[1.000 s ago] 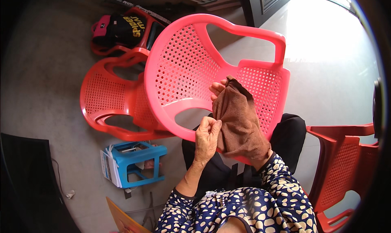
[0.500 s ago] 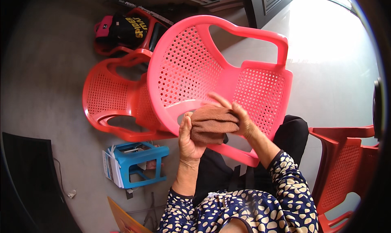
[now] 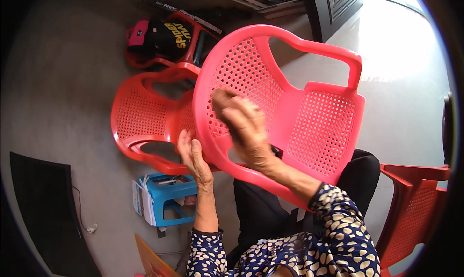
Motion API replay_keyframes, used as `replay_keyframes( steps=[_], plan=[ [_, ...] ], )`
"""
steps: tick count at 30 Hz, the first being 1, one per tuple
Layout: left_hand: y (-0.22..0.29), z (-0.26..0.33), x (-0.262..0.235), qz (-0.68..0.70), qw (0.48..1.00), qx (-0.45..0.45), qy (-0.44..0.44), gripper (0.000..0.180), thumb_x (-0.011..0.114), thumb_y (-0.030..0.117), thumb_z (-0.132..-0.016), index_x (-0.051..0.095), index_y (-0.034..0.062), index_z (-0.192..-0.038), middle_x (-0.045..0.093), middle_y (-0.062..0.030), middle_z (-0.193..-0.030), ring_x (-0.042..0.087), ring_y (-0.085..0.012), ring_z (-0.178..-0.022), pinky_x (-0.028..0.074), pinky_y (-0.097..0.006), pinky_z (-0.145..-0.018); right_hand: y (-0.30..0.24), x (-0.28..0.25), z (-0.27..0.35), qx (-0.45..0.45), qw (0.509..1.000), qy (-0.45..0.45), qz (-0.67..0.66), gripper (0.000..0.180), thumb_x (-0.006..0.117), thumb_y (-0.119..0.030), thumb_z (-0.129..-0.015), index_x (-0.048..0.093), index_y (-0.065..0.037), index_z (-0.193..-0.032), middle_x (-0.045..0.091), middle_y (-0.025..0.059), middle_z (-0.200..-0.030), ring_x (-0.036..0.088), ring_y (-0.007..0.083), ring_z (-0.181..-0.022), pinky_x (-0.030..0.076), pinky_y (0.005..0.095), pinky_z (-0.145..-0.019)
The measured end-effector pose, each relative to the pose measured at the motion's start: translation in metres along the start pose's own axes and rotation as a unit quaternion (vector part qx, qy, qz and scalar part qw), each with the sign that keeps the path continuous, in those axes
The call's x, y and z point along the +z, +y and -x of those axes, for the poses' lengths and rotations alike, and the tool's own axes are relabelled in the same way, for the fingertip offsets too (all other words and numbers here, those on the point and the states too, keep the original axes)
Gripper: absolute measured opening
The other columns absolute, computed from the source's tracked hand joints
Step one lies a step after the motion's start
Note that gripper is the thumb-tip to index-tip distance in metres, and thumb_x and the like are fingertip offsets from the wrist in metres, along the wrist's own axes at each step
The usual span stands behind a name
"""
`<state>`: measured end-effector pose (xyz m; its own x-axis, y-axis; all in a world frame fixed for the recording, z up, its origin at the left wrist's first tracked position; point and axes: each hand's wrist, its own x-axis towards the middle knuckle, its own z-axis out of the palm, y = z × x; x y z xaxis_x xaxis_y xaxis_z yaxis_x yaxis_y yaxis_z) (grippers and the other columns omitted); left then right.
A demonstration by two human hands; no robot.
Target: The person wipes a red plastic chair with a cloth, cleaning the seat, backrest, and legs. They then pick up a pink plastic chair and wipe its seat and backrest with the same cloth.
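A pinkish-red plastic armchair [image 3: 292,103] with a perforated back and seat lies tilted in front of me. My right hand [image 3: 249,129] reaches over its lower armrest and presses a folded brown cloth [image 3: 223,100] against or just above the perforated backrest; the hand is slightly blurred and covers much of the cloth. My left hand [image 3: 195,158] is beside the outer rim of the backrest, fingers stretched and apart, holding nothing. Whether its fingertips touch the rim I cannot tell.
Behind the left hand stands a red plastic chair [image 3: 140,110], with a blue stool [image 3: 166,192] holding papers below it. A black bag [image 3: 166,37] rests on another chair at the back. More red chairs [image 3: 411,214] stand right; a dark curved panel [image 3: 50,204] is at left.
The brown cloth, earlier folded between both hands, is now in my right hand alone, moved up and left onto the backrest. My left hand has let go and shifted left.
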<state>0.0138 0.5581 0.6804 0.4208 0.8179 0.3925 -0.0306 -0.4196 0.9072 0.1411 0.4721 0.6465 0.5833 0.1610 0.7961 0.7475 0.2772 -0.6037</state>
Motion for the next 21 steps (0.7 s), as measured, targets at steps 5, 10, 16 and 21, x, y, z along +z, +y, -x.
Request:
replay_keyframes(
  steps=[5,10,16,21],
  plan=[
    [-0.014,-0.008,0.016,-0.018,0.996,-0.085,-0.034,0.050,0.041,0.039,-0.101,0.051,-0.0027,-0.126,0.057,-0.0122,-0.120,0.053,-0.0200,-0.108,0.042,-0.034,-0.094,-0.007,0.043,0.011,0.033,0.985,-0.169,-0.007,0.055,0.060,-0.025,-0.083,0.049,-0.018,-0.136,0.041,0.0058,-0.146,0.031,0.0357,-0.135,0.023,0.0488,-0.104],
    [-0.002,-0.003,0.025,-0.068,0.997,-0.027,-0.024,0.038,0.050,0.031,-0.099,0.056,-0.0022,-0.116,0.062,-0.0083,-0.106,0.053,-0.0147,-0.092,0.045,-0.030,-0.083,0.033,0.061,0.004,-0.019,0.996,-0.073,0.035,0.049,0.063,-0.017,-0.079,0.059,-0.023,-0.128,0.048,0.0030,-0.140,0.040,0.0336,-0.127,0.030,0.0446,-0.097],
    [-0.004,-0.004,0.016,-0.106,0.992,-0.065,-0.032,0.024,0.055,0.021,-0.097,0.060,0.0004,-0.109,0.058,0.0018,-0.090,0.048,-0.0071,-0.080,0.043,-0.024,-0.074,0.084,0.073,-0.034,-0.017,0.994,0.028,0.102,0.052,0.063,-0.002,-0.072,0.062,-0.017,-0.122,0.051,0.0082,-0.134,0.045,0.0315,-0.117,0.032,0.0408,-0.101],
    [-0.010,-0.003,0.013,-0.085,0.993,-0.077,-0.031,0.026,0.055,0.022,-0.097,0.060,0.0000,-0.110,0.060,0.0011,-0.091,0.049,-0.0073,-0.082,0.044,-0.025,-0.075,0.078,0.072,-0.046,0.065,0.996,0.048,0.041,0.056,0.057,0.007,-0.071,0.058,-0.009,-0.125,0.052,0.0132,-0.131,0.047,0.0304,-0.110,0.033,0.0398,-0.095]
  ],
)
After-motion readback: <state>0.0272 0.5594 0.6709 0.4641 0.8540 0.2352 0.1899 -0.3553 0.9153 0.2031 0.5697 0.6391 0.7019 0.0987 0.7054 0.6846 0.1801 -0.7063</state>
